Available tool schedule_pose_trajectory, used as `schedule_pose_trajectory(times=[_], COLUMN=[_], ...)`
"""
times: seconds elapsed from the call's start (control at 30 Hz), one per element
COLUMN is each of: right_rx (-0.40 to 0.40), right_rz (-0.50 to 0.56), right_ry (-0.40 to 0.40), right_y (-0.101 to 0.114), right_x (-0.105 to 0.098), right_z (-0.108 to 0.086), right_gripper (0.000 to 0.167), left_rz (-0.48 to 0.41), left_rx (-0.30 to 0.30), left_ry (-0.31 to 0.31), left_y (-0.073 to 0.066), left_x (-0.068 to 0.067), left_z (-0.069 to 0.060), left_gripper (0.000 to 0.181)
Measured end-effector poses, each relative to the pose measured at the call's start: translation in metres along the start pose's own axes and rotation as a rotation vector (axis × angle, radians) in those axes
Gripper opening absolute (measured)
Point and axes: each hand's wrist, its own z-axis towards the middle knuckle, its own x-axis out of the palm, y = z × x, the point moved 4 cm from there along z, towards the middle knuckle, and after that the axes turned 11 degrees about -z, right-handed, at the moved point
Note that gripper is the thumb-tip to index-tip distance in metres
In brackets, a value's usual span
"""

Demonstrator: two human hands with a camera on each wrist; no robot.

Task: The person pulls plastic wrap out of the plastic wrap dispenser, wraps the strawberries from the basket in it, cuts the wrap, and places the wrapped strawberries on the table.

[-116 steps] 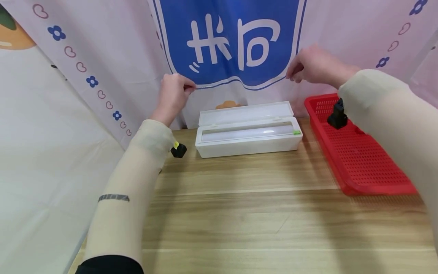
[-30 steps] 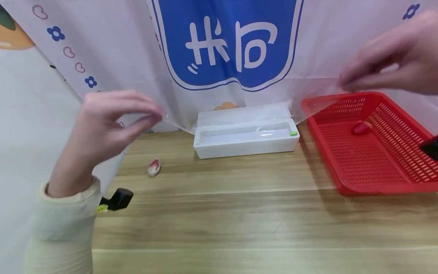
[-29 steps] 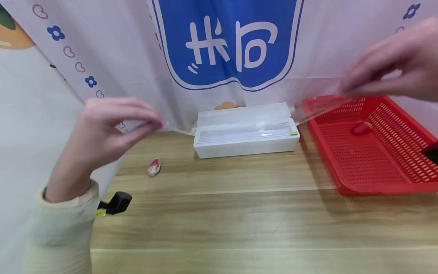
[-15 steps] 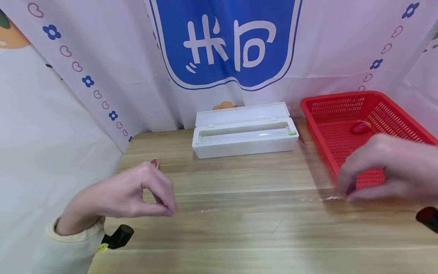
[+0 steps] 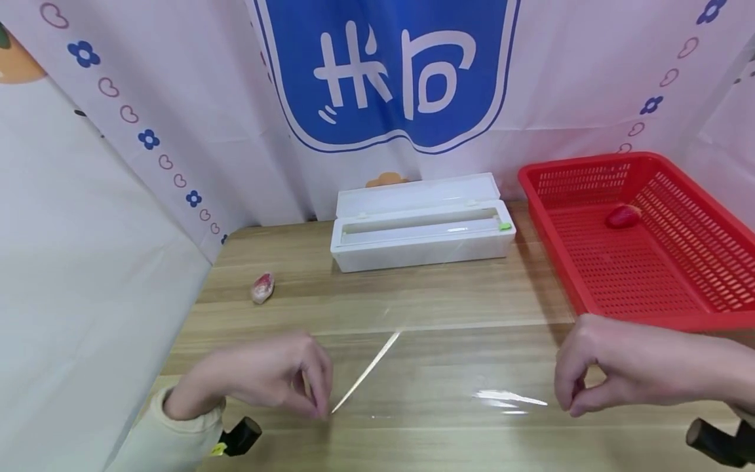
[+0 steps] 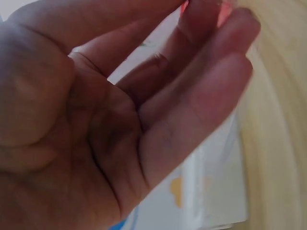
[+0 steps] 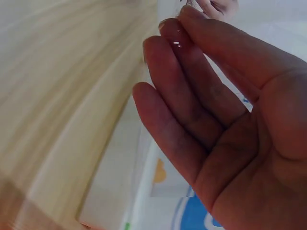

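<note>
Left hand and right hand each pinch the clear plastic film, which spans sideways between them.

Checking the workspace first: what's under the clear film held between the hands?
Through the clear film, only the wooden tabletop shows. In the head view, the left hand and right hand cover whatever lies directly behind them.

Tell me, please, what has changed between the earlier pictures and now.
The left hand and right hand have come down and nearer the camera, bringing the film out over the table. Nothing was let go: both still pinch it. The open box and the basket stayed put.
</note>
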Motion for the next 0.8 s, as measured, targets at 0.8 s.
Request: schedule_pose_trajectory(times=[0.8], right_rx=[0.100], right_rz=[-0.278], right_ry=[-0.128], right_y=[-0.047], right_x=[0.065], right_z=[-0.007], right_gripper=[0.028], left_rz=[0.068], left_rx=[-0.289], left_ry=[-0.099], left_y=[0.066], left_x=[0.039], left_z=[0.028], left_gripper=[0.011])
